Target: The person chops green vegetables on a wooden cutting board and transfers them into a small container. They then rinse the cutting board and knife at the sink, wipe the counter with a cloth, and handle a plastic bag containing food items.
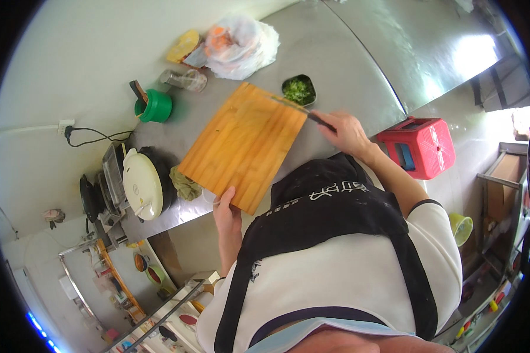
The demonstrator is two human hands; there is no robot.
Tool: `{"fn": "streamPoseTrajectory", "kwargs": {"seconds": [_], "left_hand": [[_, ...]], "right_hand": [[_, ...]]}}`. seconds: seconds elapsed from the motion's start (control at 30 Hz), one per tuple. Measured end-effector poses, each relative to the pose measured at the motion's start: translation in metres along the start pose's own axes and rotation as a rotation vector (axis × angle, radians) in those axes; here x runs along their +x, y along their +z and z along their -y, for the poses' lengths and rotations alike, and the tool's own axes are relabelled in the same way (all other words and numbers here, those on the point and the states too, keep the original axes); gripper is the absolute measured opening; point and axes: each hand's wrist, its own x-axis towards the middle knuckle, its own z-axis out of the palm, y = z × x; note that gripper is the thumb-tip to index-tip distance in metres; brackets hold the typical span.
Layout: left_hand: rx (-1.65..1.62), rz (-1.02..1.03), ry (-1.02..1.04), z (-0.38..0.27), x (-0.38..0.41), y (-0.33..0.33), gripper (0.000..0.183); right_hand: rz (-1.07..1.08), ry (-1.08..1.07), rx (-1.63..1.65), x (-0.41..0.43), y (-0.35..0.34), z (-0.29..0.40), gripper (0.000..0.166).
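My left hand (228, 216) grips the near left corner of a wooden cutting board (243, 145), thumb on top. The board is raised and tilted over the steel worktop, its surface nearly bare apart from a few tiny green specks. In my right hand (346, 134) is a knife (322, 121) by its dark handle. Its blade, blurred, lies along the board's far right edge, with a streak of green beside it. Just beyond that edge stands a small metal container (299, 90) filled with chopped greens.
Plastic bags (243, 46), a glass jar (194, 80) and a green tub (157, 106) with utensils stand along the wall. A cream-lidded electric pan (143, 185) and a crumpled cloth (185, 183) sit left of the board. A red plastic stool (435, 148) is beside the steel worktop (335, 57).
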Motion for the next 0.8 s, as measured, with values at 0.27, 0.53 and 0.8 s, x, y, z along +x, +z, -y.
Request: {"fn": "streamPoseTrajectory", "kwargs": {"seconds": [0.27, 0.53, 0.8], "left_hand": [[0.001, 0.071, -0.046, 0.007, 0.004, 0.011, 0.042], [0.015, 0.069, -0.027, 0.0, -0.004, 0.019, 0.041], [-0.027, 0.019, 0.009, -0.008, -0.008, 0.003, 0.04]], "right_hand": [[0.143, -0.134, 0.036, 0.0, 0.017, 0.047, 0.035], [0.008, -0.003, -0.067, 0.014, 0.038, 0.023, 0.032], [-0.066, 0.151, -0.116, 0.004, 0.039, -0.019, 0.031]]}}
